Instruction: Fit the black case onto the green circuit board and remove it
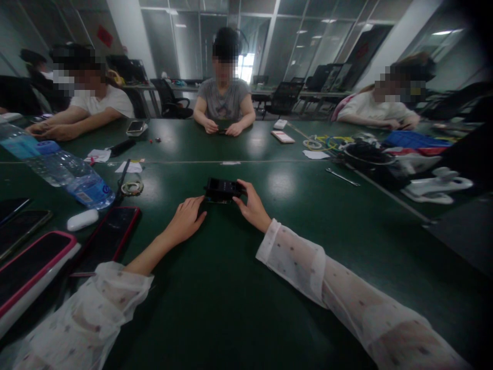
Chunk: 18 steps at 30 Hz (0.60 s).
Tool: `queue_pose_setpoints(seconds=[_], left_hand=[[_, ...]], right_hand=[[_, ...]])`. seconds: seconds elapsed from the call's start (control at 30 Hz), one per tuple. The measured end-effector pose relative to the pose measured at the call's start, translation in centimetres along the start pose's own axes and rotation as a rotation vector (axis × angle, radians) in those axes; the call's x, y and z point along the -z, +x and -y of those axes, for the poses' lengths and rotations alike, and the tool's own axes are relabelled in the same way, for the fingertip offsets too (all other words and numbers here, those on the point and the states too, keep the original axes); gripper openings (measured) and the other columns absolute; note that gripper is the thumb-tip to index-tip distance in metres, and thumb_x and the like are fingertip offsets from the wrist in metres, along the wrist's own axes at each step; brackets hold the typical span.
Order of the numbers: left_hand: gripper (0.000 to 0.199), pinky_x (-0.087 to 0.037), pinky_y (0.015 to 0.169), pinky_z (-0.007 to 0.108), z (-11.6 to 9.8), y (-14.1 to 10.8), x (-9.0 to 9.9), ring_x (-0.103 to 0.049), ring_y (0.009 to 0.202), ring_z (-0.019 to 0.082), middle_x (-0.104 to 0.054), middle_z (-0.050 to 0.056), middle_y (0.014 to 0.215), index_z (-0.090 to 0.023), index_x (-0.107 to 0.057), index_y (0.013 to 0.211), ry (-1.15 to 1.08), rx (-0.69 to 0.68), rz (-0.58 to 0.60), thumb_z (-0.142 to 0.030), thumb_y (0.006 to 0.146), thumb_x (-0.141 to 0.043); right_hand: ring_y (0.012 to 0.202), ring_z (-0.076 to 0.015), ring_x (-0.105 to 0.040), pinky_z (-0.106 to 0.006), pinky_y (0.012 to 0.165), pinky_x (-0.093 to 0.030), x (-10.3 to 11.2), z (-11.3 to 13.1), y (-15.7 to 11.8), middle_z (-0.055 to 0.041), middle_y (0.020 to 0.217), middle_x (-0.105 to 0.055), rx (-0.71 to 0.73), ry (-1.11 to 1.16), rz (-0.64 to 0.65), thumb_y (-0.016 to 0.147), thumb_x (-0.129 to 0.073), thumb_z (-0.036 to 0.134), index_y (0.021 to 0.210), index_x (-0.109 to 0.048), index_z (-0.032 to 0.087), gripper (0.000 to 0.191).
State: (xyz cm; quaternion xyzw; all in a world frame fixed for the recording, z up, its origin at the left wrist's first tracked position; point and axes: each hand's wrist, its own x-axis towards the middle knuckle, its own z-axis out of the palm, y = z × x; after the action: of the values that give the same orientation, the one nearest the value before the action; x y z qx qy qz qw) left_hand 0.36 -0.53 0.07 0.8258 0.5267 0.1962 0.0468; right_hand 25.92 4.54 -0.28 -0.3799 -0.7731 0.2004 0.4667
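A small black device (pixel 222 188) with a dark, boxy top rests on the green table (pixel 231 246), in front of me. Around its right end, my right hand (pixel 250 205) closes with the thumb and a finger. My left hand (pixel 188 217) lies at the device's left end, fingertips close to its edge and thumb apart from the fingers; whether the fingertips touch it is hard to tell. Something thin shows beneath the device's near edge, too small to make out.
Phones (pixel 110 237), a white case (pixel 82 220) and water bottles (pixel 84 185) lie to the left. A wrench (pixel 342 177), cables (pixel 319 143) and a white object (pixel 435 186) lie to the right. Three people sit across and beside the table.
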Motion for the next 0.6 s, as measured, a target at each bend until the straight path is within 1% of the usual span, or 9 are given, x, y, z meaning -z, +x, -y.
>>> queue_pose_setpoints(seconds=[0.1, 0.23, 0.43, 0.6], left_hand=[[0.052, -0.038, 0.109, 0.049, -0.05, -0.02, 0.05, -0.043, 0.134, 0.029, -0.049, 0.017, 0.144, -0.012, -0.037, 0.145, -0.001, 0.011, 0.012, -0.038, 0.1, -0.04], [0.052, -0.038, 0.108, 0.05, 0.06, -0.03, -0.01, -0.043, 0.134, 0.029, -0.049, 0.016, 0.144, -0.014, -0.037, 0.145, -0.012, 0.013, 0.011, -0.04, 0.1, -0.04], [0.054, -0.038, 0.109, 0.05, 0.25, -0.04, -0.2, -0.041, 0.136, 0.029, -0.046, 0.017, 0.146, -0.013, -0.033, 0.147, -0.014, 0.005, 0.001, -0.041, 0.1, -0.039], [0.057, -0.038, 0.108, 0.049, 0.29, -0.03, -0.44, -0.041, 0.135, 0.03, -0.044, 0.018, 0.147, -0.012, -0.029, 0.149, -0.002, 0.014, -0.011, -0.04, 0.1, -0.041]], right_hand=[[0.126, -0.027, -0.053, -0.051, 0.11, -0.046, -0.08, -0.15, 0.05, -0.0106, 0.133, -0.051, -0.029, 0.007, 0.02, 0.091, -0.058, 0.023, 0.14, -0.039, 0.025, 0.053], [0.128, -0.027, -0.052, -0.052, 0.112, -0.044, -0.1, -0.1, 0.12, -0.0106, 0.134, -0.051, -0.037, 0.007, 0.048, 0.092, -0.057, 0.024, 0.14, -0.038, 0.026, 0.052], [0.127, -0.0272, -0.053, -0.05, 0.111, -0.045, 0.05, 0.22, 0.06, -0.0117, 0.134, -0.05, -0.013, 0.005, 0.05, 0.093, -0.055, 0.024, 0.141, -0.037, 0.025, 0.051], [0.123, -0.0287, -0.054, -0.053, 0.107, -0.047, 0.13, 0.7, 0.03, -0.0133, 0.13, -0.051, 0.047, -0.071, 0.034, 0.092, -0.056, 0.025, 0.14, -0.038, 0.023, 0.051]])
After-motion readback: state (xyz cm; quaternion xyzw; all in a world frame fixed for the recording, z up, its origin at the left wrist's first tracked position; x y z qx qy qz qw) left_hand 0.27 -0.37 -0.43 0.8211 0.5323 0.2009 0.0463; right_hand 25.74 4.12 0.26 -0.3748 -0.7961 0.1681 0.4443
